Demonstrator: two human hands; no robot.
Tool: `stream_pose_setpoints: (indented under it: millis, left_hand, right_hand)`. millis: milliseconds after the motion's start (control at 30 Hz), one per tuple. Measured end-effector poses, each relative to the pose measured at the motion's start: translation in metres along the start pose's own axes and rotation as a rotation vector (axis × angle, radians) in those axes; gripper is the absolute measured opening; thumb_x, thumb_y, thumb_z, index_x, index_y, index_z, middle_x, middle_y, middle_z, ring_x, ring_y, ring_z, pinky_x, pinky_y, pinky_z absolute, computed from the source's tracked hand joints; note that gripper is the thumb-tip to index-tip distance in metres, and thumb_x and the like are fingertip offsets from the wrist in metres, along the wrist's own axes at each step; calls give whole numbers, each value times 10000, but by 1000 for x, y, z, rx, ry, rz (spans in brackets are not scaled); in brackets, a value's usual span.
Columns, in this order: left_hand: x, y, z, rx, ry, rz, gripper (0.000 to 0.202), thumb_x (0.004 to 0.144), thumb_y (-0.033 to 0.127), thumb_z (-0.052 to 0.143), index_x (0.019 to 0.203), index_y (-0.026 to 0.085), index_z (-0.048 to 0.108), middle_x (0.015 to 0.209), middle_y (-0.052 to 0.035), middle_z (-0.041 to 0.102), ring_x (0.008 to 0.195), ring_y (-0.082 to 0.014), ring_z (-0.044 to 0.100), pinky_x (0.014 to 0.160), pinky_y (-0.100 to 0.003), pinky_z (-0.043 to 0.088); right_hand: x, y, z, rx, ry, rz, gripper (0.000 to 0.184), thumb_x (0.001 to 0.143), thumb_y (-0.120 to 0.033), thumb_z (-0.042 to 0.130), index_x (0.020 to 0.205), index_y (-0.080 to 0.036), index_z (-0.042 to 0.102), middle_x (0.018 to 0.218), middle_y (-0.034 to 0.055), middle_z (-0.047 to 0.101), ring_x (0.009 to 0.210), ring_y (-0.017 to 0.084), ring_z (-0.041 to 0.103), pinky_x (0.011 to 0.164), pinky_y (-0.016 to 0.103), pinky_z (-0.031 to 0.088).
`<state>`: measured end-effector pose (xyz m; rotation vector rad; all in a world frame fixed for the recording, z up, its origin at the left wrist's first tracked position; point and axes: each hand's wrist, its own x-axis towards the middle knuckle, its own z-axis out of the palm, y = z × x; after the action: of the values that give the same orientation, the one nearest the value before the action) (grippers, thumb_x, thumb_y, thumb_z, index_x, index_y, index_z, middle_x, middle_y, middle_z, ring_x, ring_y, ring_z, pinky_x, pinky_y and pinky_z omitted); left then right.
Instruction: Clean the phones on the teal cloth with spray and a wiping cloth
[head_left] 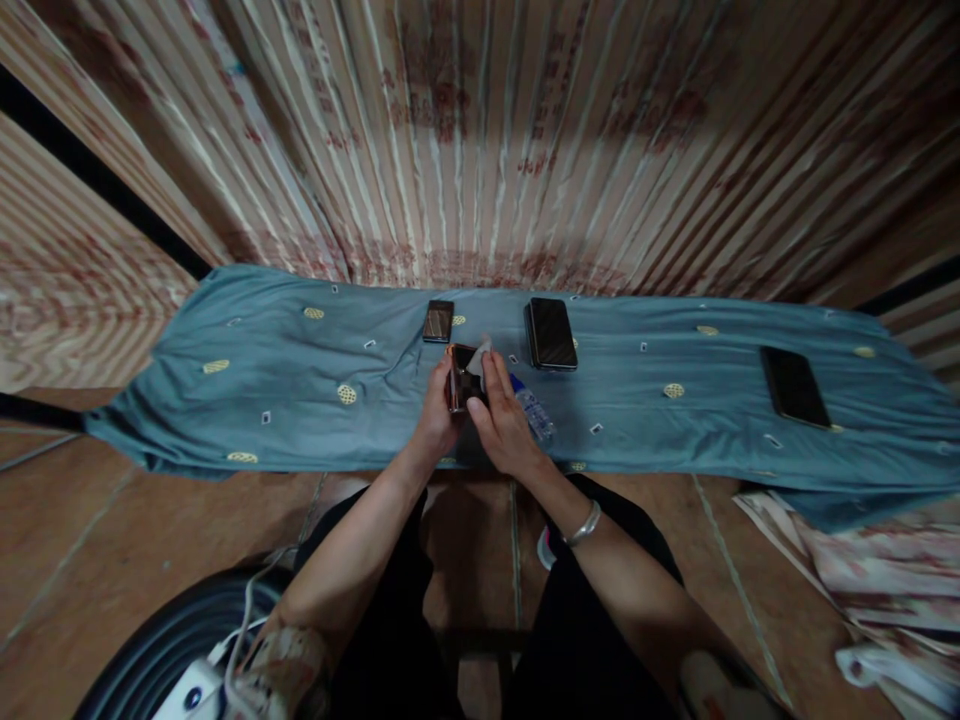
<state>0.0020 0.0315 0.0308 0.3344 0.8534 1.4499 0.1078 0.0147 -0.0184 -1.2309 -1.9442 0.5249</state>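
Note:
My left hand (pixel 436 415) grips a dark phone (pixel 463 380) by its left edge, holding it just above a blue-green cloth (pixel 285 390). My right hand (pixel 501 420) presses a small pale wipe (pixel 480 352) against the phone's screen, fingers pinched on it. A small clear bottle with a blue cap (pixel 534 410) lies on the cloth just right of my right hand.
Three more phones lie on the cloth: a small one (pixel 438 321) just beyond my hands, a larger one (pixel 551 333) to its right, and one far right (pixel 794 386). A striped curtain hangs behind. A patterned cloth (pixel 877 570) and a dark round object (pixel 172 640) lie on the tiled floor.

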Motion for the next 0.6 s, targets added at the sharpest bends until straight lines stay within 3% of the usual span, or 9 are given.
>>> stream_pose_setpoints:
  millis: [233,467,600]
  left_hand:
    - [-4,4,4,35,-9,-39,388,1039,324,397,910,193,739,908,-72,802,1303,-245,662,1163,-378,480]
    - [0,-11,-5,78,-37,36,252,964,274,521,994,197,759,1137,-75,799,1392,-236,592,1210,-357,420]
    - [2,-17,-8,101,-46,20,251,950,237,500,963,191,747,1091,-53,808,1358,-213,616,1210,-355,418]
  right_hand:
    - [4,3,-7,11,11,13,682,1080,-426,313,1677,-112,212,1743,170,276,1636,255,227,1331,540,251]
    - [8,-6,-16,-32,6,-139,696,1065,-427,388,1683,-154,222,1738,144,303,1641,259,208,1340,560,227]
    - [10,-9,-21,-20,-32,-183,691,1065,-412,395,1690,-183,209,1747,118,289,1639,246,216,1342,541,238]
